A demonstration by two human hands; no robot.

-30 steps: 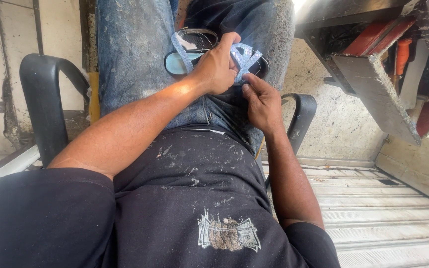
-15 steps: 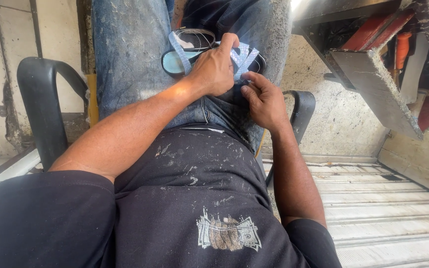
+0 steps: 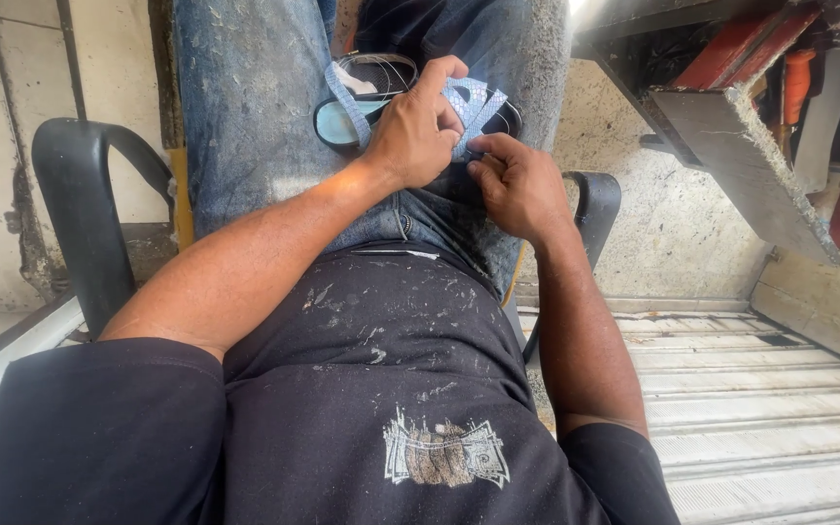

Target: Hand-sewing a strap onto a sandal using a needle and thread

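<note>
Item: sandal (image 3: 362,107) with light blue strap (image 3: 478,102), resting on my lap; left hand (image 3: 415,131) pinches the strap shut from above; right hand (image 3: 517,185) presses fingertips onto its lower end; step, I judge: seating the strap; steady pull needed; chair arms (image 3: 85,194) flank both sides; metal tray (image 3: 731,136) crowds right.
</note>
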